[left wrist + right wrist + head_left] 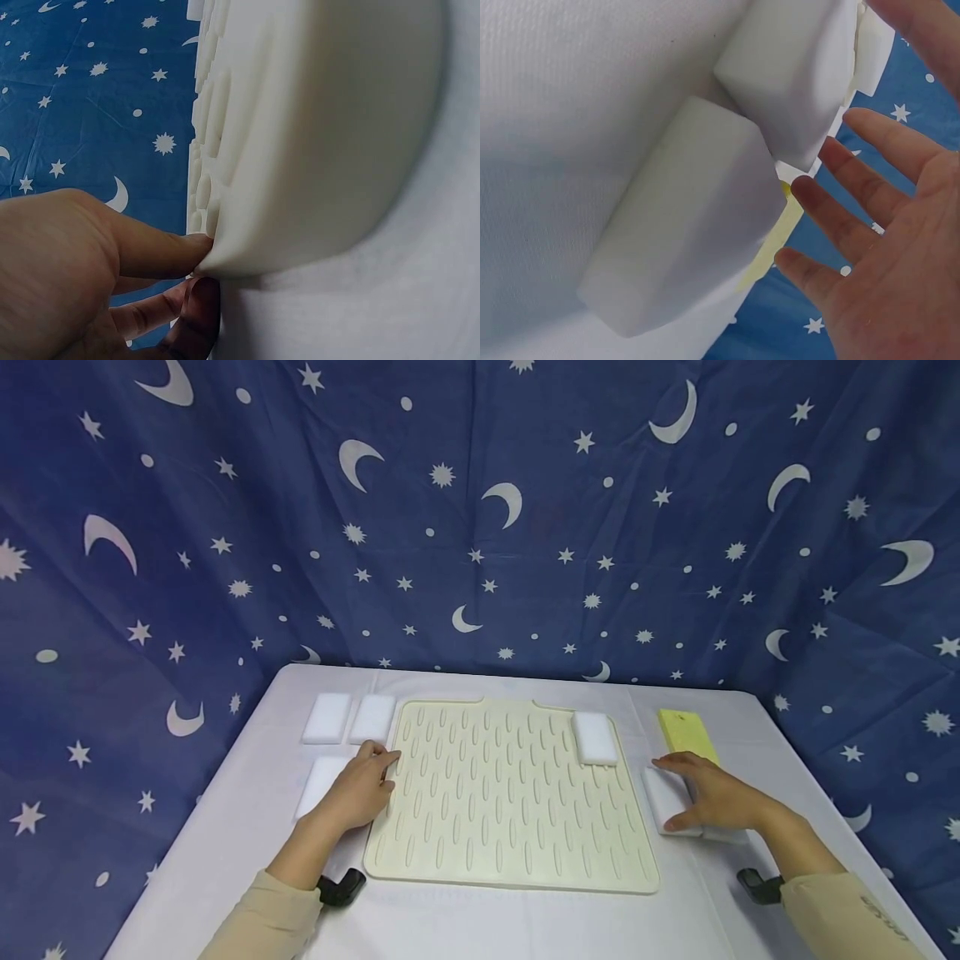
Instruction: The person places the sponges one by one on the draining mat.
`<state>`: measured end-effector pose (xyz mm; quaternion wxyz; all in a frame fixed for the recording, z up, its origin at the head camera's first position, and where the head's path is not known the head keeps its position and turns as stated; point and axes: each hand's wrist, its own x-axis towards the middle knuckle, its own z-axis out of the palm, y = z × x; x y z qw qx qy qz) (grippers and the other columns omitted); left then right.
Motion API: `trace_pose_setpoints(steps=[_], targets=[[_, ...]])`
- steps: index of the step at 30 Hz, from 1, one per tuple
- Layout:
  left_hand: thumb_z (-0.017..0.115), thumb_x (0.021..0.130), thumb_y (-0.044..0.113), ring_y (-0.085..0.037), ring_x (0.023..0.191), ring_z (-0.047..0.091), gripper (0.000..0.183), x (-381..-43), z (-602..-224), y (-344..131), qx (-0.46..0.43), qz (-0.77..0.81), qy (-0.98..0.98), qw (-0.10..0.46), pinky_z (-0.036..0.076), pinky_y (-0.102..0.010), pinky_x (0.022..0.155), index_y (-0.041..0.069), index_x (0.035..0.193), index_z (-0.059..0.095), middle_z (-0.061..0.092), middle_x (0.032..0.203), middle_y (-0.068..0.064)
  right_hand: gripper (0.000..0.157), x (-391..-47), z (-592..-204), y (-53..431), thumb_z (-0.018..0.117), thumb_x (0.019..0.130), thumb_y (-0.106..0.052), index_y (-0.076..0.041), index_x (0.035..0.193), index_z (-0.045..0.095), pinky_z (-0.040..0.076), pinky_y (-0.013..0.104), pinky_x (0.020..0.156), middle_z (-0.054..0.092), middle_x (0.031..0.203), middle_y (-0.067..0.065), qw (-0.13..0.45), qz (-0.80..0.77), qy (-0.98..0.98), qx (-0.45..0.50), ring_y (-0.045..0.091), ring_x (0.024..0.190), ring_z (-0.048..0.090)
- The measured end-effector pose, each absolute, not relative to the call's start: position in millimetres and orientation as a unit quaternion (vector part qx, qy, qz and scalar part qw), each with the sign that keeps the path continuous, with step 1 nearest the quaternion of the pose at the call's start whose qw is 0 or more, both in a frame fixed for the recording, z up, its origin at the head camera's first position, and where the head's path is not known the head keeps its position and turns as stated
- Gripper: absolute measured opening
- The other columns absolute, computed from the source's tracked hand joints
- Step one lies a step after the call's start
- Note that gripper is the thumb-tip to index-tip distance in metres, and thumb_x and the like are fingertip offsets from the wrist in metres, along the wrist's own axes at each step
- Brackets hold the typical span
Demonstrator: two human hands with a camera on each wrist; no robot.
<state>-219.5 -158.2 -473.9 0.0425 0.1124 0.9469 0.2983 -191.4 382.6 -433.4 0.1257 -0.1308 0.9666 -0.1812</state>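
Note:
A cream mat [510, 793] with rows of raised oval ridges lies flat on the table. At its left edge my left hand [363, 787] pinches the rim, the thumb [165, 255] on the ridged side and fingers beneath. My right hand [712, 793] hovers with spread fingers over a white sponge block [666, 797] right of the mat. In the right wrist view that hand [900, 217] holds nothing; two white blocks lie side by side below it, the nearer block [682, 217] partly hidden by the hand in the head view.
A white block [595, 737] sits on the mat's upper right corner. Several more lie left of the mat: one at far left [327, 718], another beside it [372, 718], and one block [321, 783] behind my left wrist. A yellow block [686, 732] lies beyond my right hand.

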Motion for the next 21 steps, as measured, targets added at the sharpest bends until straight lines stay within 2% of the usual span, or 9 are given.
trace_pose_setpoints(steps=[14, 21], targets=[[0.062, 0.098, 0.005, -0.025, 0.1, 0.054, 0.05, -218.8, -471.7, -157.8, 0.112, 0.299, 0.947, 0.045, 0.048, -0.041, 0.087, -0.005, 0.147, 0.053, 0.05, 0.137, -0.018, 0.11, -189.9, -434.7, 382.1, 0.094, 0.064, -0.052, -0.004, 0.152, 0.049, 0.035, 0.074, 0.109, 0.04, 0.156, 0.027, 0.135, -0.183, 0.963, -0.146, 0.053, 0.142, 0.038], [0.062, 0.098, 0.004, -0.027, 0.102, 0.054, 0.05, -218.6, -471.8, -158.2, 0.109, 0.297, 0.948, 0.044, 0.049, -0.045, 0.09, -0.005, 0.147, 0.054, 0.049, 0.139, -0.019, 0.113, -188.7, -435.0, 379.3, 0.096, 0.063, -0.049, -0.005, 0.155, 0.046, 0.035, 0.074, 0.109, 0.039, 0.157, 0.027, 0.145, -0.181, 0.963, -0.138, 0.052, 0.142, 0.038]])
